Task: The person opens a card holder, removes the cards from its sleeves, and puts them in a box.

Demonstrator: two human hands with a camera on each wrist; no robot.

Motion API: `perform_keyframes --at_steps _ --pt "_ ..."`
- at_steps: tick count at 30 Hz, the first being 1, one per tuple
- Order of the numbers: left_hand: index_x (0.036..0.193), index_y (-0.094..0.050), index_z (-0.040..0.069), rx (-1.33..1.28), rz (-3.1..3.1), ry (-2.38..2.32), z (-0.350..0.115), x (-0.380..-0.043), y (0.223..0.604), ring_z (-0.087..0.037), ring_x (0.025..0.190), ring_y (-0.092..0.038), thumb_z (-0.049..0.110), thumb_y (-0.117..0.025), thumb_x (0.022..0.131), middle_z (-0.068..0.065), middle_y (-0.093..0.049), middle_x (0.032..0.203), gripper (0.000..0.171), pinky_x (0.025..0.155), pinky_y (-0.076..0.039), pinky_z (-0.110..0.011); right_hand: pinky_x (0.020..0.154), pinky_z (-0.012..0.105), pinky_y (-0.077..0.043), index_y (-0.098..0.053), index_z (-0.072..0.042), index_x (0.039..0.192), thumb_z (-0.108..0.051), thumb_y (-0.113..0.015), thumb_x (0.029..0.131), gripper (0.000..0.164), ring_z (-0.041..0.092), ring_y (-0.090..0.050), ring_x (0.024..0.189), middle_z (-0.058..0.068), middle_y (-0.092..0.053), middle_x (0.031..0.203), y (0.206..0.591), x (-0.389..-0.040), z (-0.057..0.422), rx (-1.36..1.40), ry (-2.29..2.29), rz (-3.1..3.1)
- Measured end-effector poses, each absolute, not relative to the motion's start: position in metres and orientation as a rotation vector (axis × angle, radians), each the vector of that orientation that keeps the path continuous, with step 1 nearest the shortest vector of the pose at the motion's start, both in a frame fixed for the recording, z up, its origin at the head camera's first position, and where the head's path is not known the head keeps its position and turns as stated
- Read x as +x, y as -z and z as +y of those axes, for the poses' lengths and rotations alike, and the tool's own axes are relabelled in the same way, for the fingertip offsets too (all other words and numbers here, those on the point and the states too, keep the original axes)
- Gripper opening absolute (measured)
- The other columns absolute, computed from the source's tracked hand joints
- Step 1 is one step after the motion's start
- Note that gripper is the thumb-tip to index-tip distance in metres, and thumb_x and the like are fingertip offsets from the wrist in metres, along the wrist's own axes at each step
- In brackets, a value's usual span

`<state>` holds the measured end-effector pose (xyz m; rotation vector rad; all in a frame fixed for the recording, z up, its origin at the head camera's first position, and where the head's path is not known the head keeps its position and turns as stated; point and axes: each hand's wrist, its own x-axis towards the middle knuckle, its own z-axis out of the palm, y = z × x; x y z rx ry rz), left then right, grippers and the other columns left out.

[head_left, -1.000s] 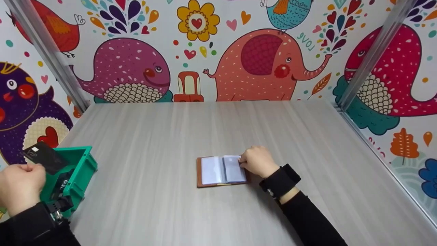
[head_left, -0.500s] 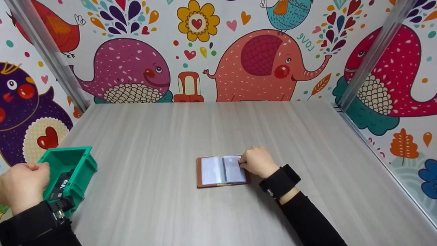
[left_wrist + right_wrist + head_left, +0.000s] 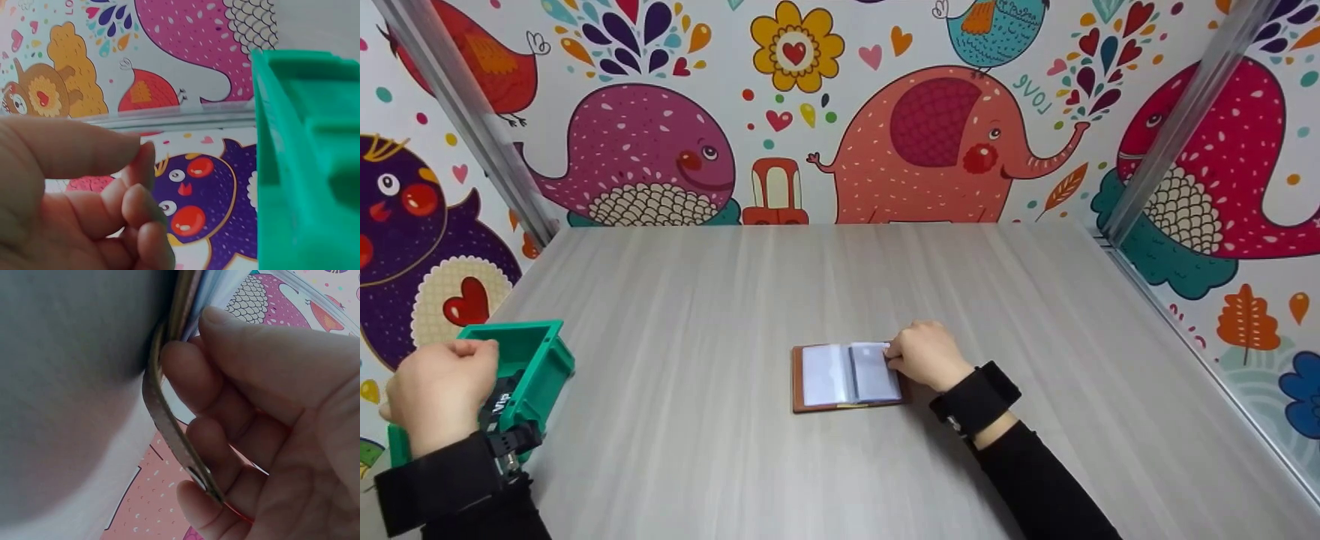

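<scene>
On the table, a brown card holder [image 3: 798, 379] lies spread, its clear plastic sleeves [image 3: 825, 375] facing up. My right hand [image 3: 928, 355] pinches its right edge; the right wrist view shows thumb and forefinger at the layered sleeves and the other fingers by a strap [image 3: 174, 430] with a metal snap. Over the green box [image 3: 556, 367] at the left is my left hand [image 3: 444, 394]. Its thumb meets the forefinger and the other fingers curl, with nothing visible between them in the left wrist view. A black card marked VIP [image 3: 500, 403] shows inside the box, partly hidden by that hand.
The pale wood-grain table [image 3: 697, 315] has printed cartoon walls [image 3: 780, 112] at its back and sides. Metal posts [image 3: 1192, 120] stand at the back corners. Each wrist wears a black strap [image 3: 976, 401] with a camera mount.
A second black VIP card, pinched by my left hand one second ago, is out of its fingers. That hand has shifted right over the box. My right hand stays on the card holder.
</scene>
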<state>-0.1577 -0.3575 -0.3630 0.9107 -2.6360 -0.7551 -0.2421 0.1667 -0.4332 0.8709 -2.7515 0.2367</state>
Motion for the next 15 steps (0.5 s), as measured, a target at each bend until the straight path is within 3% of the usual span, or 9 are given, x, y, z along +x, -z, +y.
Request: perform_keyframes --at_steps 7,15 --pt "0.120 -0.060 -0.010 0.759 -2.654 0.768 -0.336 -0.155 0.352 -0.054 0.106 -0.045 0.032 -0.044 0.101 -0.035 -0.056 0.121 0.049 0.080 -0.030 -0.064 0.066 0.046 -0.048 -0.081 -0.015 0.078 -0.012 -0.086 0.071 0.009 0.027 -0.062 0.069 0.002 -0.073 0.078 0.433 -0.242 0.167 0.886 -0.233 -2.746" --pt "0.117 -0.061 -0.008 0.596 -2.684 0.830 -0.328 -0.154 0.347 -0.051 0.106 -0.049 0.031 -0.044 0.099 -0.034 -0.058 0.119 0.046 0.082 -0.029 -0.068 0.064 0.045 -0.048 -0.078 -0.016 0.072 -0.011 -0.086 0.071 0.009 0.026 -0.061 0.068 0.000 -0.071 0.074 0.432 -0.241 0.167 0.893 -0.242 -2.735"
